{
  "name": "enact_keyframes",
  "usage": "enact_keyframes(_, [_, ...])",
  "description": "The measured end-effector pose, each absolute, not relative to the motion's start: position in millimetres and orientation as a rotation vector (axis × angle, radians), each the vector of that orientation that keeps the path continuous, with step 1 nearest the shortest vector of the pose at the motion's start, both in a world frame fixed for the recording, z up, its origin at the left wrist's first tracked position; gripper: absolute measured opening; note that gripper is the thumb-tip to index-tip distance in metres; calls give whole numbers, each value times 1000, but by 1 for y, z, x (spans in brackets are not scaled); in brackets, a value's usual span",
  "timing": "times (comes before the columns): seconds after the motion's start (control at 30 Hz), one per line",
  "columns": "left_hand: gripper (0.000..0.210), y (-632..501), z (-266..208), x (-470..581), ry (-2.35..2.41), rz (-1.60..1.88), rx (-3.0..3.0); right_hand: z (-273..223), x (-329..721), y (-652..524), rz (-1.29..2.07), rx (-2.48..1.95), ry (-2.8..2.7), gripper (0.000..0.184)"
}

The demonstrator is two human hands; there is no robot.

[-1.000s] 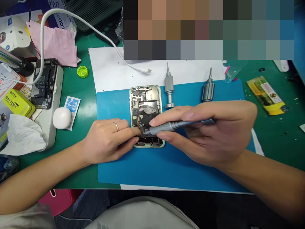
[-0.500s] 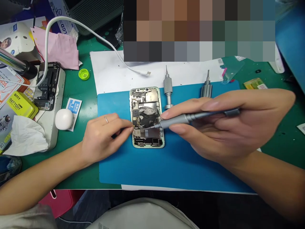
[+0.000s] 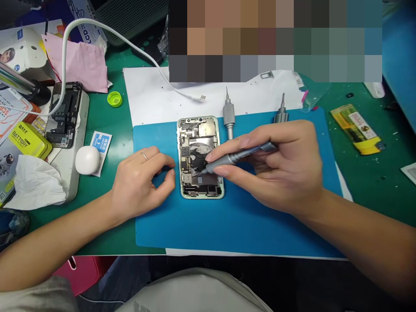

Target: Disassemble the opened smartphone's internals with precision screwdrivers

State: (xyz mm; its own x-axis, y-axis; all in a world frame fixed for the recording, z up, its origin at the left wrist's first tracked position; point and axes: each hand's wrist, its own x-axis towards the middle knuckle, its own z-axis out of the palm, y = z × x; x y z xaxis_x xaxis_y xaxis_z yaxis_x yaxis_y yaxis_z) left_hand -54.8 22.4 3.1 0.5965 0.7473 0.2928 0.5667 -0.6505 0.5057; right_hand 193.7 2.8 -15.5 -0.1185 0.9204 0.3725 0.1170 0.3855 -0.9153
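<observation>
An opened smartphone [image 3: 200,149] with bare internals lies face up on the blue mat [image 3: 182,225]. My right hand [image 3: 279,169] grips a grey precision screwdriver [image 3: 224,161] with a knurled handle, between thumb and fingers. Its thin tip slants down to the lower left part of the phone's internals; whether it touches a screw is too small to tell. Just left of the phone, my left hand [image 3: 143,182] rests with curled fingers, thumb and index slightly apart and nothing visible between them. Its fingertips sit off the phone's edge.
Two more screwdrivers, one upright grey [image 3: 229,113] and one partly hidden [image 3: 281,113], stand beyond the phone. A white cable [image 3: 113,31] arches over the left side. A second opened phone [image 3: 66,115], a white earbud case [image 3: 87,160] and a yellow packet [image 3: 357,129] lie around.
My left fingers have drawn back from the phone's left edge and parted a little. My right hand has shifted left with the screwdriver, its tip moving slightly left.
</observation>
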Motion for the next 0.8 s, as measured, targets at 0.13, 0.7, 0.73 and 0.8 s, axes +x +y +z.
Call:
enact_keyframes(0.13, [10,24,4,-54,1052,694,2459,-16,192,4,914,-949,-1504,36])
enact_keyframes(0.7, [15,26,3,-56,952,703,2540,-19,197,5,717,-917,-1629,45])
enact_keyframes(0.73, [14,26,3,-56,952,701,2558,-19,197,5,701,-924,-1631,46])
enact_keyframes(0.8, [14,26,3,-56,915,699,2609,-18,199,5,664,-961,-1626,45])
